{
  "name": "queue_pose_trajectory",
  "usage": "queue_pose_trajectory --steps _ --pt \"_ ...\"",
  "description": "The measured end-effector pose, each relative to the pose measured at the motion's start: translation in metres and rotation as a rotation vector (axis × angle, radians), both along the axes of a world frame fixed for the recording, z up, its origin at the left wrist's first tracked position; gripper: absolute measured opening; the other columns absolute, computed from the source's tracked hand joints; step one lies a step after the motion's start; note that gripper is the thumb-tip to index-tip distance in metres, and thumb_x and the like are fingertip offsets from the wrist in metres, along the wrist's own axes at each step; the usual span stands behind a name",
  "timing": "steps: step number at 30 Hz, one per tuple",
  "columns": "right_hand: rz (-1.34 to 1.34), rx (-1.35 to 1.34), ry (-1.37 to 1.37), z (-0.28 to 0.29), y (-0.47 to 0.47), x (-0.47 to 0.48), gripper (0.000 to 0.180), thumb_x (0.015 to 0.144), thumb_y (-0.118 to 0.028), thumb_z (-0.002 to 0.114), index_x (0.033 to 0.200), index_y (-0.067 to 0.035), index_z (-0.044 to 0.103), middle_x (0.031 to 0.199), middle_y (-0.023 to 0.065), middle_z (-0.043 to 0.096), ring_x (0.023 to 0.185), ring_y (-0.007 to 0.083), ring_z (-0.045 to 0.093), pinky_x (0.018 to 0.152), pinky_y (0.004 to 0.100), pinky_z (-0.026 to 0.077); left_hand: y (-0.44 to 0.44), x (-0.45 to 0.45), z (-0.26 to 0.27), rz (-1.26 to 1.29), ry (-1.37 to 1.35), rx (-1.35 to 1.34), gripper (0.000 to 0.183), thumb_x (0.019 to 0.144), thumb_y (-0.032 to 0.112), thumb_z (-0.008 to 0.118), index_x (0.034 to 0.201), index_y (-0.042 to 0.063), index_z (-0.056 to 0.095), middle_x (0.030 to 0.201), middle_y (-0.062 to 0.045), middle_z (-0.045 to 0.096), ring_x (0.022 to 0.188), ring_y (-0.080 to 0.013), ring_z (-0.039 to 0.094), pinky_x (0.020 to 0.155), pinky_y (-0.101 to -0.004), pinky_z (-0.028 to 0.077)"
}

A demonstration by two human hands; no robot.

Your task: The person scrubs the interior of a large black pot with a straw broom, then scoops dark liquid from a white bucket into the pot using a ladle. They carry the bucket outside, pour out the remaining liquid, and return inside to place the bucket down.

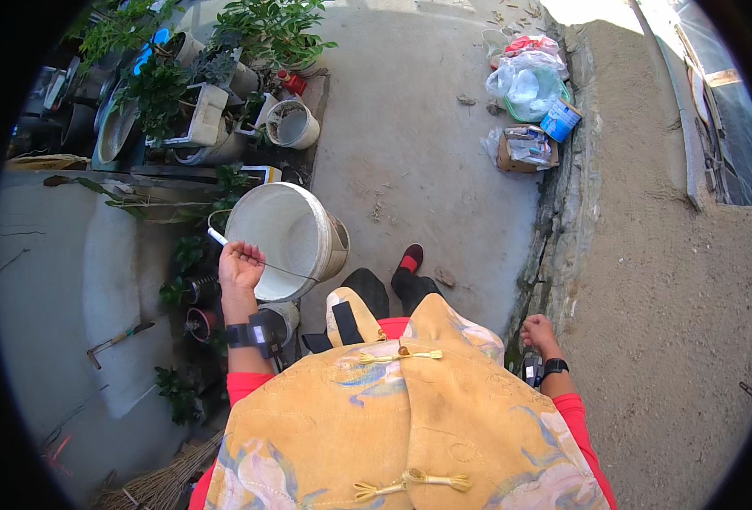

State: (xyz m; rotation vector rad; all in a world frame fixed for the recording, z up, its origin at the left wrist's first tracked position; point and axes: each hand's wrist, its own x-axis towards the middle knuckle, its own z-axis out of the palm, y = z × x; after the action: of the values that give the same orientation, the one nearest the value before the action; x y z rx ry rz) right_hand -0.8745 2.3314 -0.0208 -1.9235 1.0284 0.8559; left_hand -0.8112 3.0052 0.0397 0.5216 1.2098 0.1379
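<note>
My left hand (242, 264) is closed round the wire handle of a large white plastic bucket (286, 239), near the handle's white grip (217, 236). The bucket hangs tilted, its mouth turned towards me and to the left. I see only its pale, stained inner wall and bottom. On the other side my right hand (538, 333) hangs beside my body with loosely curled fingers, and nothing shows in it. It is nearest to the stone edge along the bare soil.
Potted plants (274, 32) and a small white bucket (293, 124) line the left. At the right edge stand a cardboard box (519, 162), a blue tin (561, 120) and plastic bags (525, 80). A stone (444, 276) lies by my foot. A twig broom (165, 478) is lower left.
</note>
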Motion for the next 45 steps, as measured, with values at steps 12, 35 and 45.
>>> queue_pose_trajectory --steps 12,35,45 --pt "0.096 0.097 -0.351 0.003 0.053 0.381 0.017 0.076 -0.007 0.056 0.092 -0.002 0.052 0.071 0.0066 0.056 0.054 0.0147 0.055 0.042 0.0269 0.042 0.000 0.323 -0.005 -0.120 -0.062 -0.043 0.010 0.075 0.015 0.056 0.074 0.008 0.050 0.071 -0.001 0.051 0.069 -0.0169 0.051 0.076 -0.0358 0.042" --pt "-0.063 0.045 -0.077 -0.016 0.051 0.891 0.018 0.075 -0.009 0.058 0.091 -0.002 0.053 0.071 0.0085 0.059 0.056 0.0168 0.060 0.046 0.0295 0.050 0.013 0.940 0.036 -0.142 -0.147 -0.020 0.016 0.076 0.025 0.056 0.073 0.010 0.051 0.068 0.000 0.051 0.065 -0.0159 0.049 0.070 -0.0346 0.041" --pt "0.186 -0.021 -0.429 0.010 0.086 1.224 0.016 0.076 -0.007 0.057 0.090 0.000 0.055 0.070 0.0078 0.059 0.053 0.0146 0.058 0.042 0.0271 0.046 0.067 1.104 0.020 -0.018 -0.147 0.009 0.015 0.075 0.023 0.056 0.071 0.010 0.052 0.064 0.000 0.050 0.063 -0.0155 0.048 0.069 -0.0328 0.041"
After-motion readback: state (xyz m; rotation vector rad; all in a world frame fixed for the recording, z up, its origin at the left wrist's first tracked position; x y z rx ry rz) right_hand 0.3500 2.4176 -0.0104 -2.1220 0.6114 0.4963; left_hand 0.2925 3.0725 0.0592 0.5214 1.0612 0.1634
